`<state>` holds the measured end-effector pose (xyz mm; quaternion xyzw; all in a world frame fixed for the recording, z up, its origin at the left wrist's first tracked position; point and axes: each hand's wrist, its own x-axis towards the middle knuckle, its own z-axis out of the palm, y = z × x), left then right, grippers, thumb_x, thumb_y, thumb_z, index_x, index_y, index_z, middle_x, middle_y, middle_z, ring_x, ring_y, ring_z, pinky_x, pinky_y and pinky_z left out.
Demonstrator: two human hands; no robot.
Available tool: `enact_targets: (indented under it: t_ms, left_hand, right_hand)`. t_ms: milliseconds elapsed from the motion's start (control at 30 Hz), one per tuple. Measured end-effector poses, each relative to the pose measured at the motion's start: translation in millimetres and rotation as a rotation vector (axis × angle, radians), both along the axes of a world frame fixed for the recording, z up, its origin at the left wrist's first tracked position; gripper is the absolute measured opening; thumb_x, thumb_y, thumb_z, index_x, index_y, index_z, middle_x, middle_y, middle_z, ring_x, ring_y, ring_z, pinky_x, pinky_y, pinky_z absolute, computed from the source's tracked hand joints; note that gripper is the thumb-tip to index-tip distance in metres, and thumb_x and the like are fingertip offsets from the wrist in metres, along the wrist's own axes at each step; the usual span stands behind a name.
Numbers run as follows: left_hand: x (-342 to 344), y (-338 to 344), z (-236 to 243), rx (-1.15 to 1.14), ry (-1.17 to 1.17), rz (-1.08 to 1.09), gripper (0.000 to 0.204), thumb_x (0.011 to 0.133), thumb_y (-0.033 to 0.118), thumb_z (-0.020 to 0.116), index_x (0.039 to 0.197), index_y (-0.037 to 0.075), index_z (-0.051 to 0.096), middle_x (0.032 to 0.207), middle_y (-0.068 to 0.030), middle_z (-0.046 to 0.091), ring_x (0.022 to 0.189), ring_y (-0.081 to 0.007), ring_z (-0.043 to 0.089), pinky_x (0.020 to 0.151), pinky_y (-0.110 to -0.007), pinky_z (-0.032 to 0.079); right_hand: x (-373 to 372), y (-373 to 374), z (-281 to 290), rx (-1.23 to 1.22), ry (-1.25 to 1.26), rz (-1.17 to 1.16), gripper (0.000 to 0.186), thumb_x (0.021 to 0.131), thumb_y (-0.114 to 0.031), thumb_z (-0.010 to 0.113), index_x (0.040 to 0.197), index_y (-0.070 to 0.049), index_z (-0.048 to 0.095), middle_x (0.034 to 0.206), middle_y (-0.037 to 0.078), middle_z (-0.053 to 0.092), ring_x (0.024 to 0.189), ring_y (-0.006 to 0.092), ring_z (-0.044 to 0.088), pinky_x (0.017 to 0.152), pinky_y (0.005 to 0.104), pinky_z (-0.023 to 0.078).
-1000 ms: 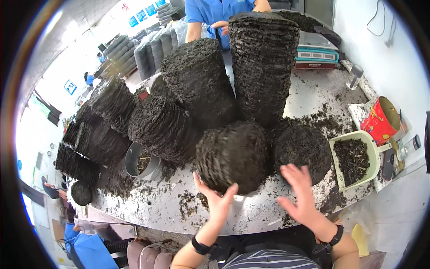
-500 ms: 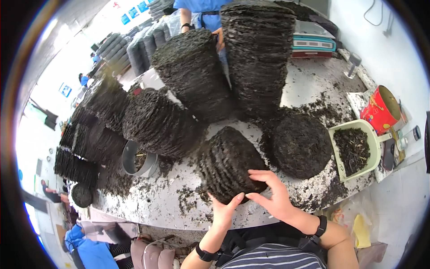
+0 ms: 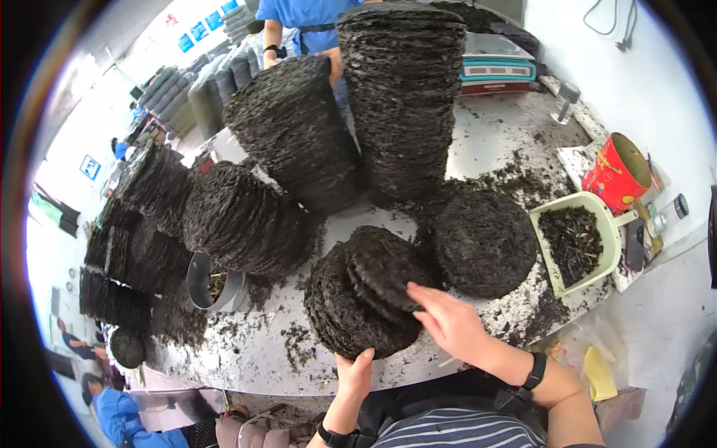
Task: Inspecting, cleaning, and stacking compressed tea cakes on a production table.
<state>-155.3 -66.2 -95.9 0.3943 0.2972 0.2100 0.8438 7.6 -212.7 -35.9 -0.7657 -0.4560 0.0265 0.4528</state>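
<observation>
A short stack of round, dark dried seaweed discs (image 3: 336,310) lies at the table's near edge in front of me. Its upper discs (image 3: 385,265) are parted from the rest and tilted up, shifted to the right. My left hand (image 3: 355,377) holds the stack's near edge, thumb against the side and the other fingers mostly hidden below. My right hand (image 3: 452,325) has its fingers on the right edge of the upper discs; its thumb is hard to see.
Tall seaweed stacks (image 3: 399,97) stand behind, with another round stack (image 3: 485,243) at right. A pale green dustpan (image 3: 614,257) holds scraps beside a red tin (image 3: 616,175). A grey metal ring (image 3: 233,291) sits left. Across the table stands a person in blue (image 3: 299,15).
The upper discs have separated and tilted away from the stack. My right hand has shifted with their edge; my left hand has moved lower on the near side. The whole view has shifted slightly.
</observation>
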Motion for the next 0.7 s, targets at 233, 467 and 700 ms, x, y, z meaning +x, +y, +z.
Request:
enact_targets:
  t_ms: [233, 467, 700]
  left_hand:
    - [-0.1, 9.1, -2.8, -0.124, -0.031, -0.016, 0.071, 0.073, 0.028, 0.069, 0.134, 0.009, 0.036, 0.134, -0.0083, 0.044, 0.125, -0.0278, 0.041, 0.105, -0.047, 0.032]
    - [-18.7, 19.6, -25.3, -0.299, -0.111, -0.068, 0.070, 0.073, 0.040, 0.071, 0.131, 0.009, 0.045, 0.133, -0.0077, 0.048, 0.125, -0.0295, 0.042, 0.104, -0.048, 0.033]
    - [-30.5, 26.3, -34.0, -0.373, -0.102, -0.073, 0.073, 0.067, 0.039, 0.076, 0.128, 0.011, 0.048, 0.129, -0.0066, 0.052, 0.123, -0.0291, 0.045, 0.104, -0.048, 0.034]
  right_hand:
    - [8.8, -7.0, 22.7, 0.123, -0.201, 0.058, 0.040, 0.077, -0.003, 0.062, 0.116, 0.000, 0.057, 0.117, 0.014, 0.060, 0.103, 0.0289, 0.061, 0.084, 0.0346, 0.052]
    - [10.1, -31.2, 20.9, 0.274, 0.240, -0.408, 0.020, 0.092, -0.012, 0.050, 0.104, 0.002, 0.058, 0.104, 0.015, 0.064, 0.084, 0.0145, 0.060, 0.071, 0.0292, 0.048]
    - [54.9, -94.2, -9.5, 0.677, 0.627, -0.846, 0.045, 0.096, -0.024, 0.049, 0.131, 0.002, 0.040, 0.131, 0.012, 0.046, 0.121, 0.0180, 0.042, 0.102, 0.0315, 0.030]
